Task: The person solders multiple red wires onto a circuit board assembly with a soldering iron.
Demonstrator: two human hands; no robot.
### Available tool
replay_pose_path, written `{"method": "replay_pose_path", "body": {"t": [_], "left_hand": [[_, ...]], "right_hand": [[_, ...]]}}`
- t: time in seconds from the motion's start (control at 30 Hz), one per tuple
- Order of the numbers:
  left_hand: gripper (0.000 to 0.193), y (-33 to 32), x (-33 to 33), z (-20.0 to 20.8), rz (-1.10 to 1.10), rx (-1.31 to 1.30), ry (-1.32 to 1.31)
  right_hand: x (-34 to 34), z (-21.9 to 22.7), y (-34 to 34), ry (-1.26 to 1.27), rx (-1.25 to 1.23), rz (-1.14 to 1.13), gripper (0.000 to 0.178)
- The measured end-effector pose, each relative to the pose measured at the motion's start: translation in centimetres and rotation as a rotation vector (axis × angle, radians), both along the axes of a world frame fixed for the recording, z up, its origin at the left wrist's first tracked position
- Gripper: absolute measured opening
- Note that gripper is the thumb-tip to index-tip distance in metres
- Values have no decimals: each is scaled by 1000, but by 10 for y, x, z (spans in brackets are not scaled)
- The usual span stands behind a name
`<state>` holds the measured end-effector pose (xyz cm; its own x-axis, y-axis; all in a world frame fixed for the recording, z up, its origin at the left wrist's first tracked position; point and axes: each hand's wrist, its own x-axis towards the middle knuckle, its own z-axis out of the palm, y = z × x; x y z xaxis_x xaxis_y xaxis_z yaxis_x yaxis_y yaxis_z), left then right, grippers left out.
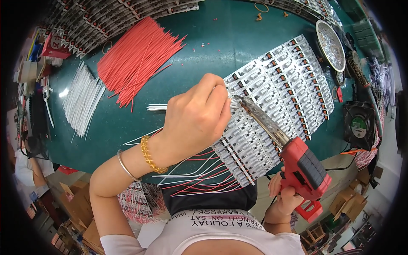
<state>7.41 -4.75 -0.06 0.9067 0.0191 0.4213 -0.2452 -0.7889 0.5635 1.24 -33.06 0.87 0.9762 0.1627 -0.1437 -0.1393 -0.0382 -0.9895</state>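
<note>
Item: panel of small circuit boards (pixel 276 97), silver-white with rows of dark and orange components, lying slantwise on the green surface (pixel 204 46). All places below are reckoned from this panel.

- Soldering iron (pixel 272 127): red-bodied, with a discoloured metal barrel that crosses the panel and meets a board at its upper left edge.
- Right hand (pixel 284 197): below the panel's lower right end, fingers wrapped round the iron's red grip.
- Left hand (pixel 195 121): over the panel's left edge, fingers curled, thumb and forefinger pinching a small bundle of white wires (pixel 159 107) that points at the iron's tip.
- Soldered leads (pixel 199 174): red and white, fanning from the panel's lower left edge.
- Red wire pile (pixel 136 59): well apart, up and left.
- White wire pile (pixel 83 100): further left again.
- Round metal dish (pixel 330 44): just beyond the upper right corner.
- Small fan (pixel 359 125): off the right side.

Handling note: the joint likely comes out best if the wire end is held motionless on its pad while the tip touches both together, the barrel clear of neighbouring components and of the fingertips close by.
</note>
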Motion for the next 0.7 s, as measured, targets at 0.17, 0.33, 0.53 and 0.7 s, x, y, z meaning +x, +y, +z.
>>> {"method": "replay_pose_path", "body": {"t": [0.17, 0.33, 0.53, 0.7], "left_hand": [[16, 0, 0, -1, -3, -8, -2], [16, 1, -1, 1, 3, -4, -9], [16, -1, 0, 1, -5, -2, 1], [11, 0, -1, -1, -10, 43, 6]], "right_hand": [[2, 6, 9, -97, -172, 44, 81], [-5, -6, -12, -177, -262, 100, 82], [1, 9, 15, -90, -37, 19, 83], [3, 10, 17, -106, 21, 11, 83]]}}
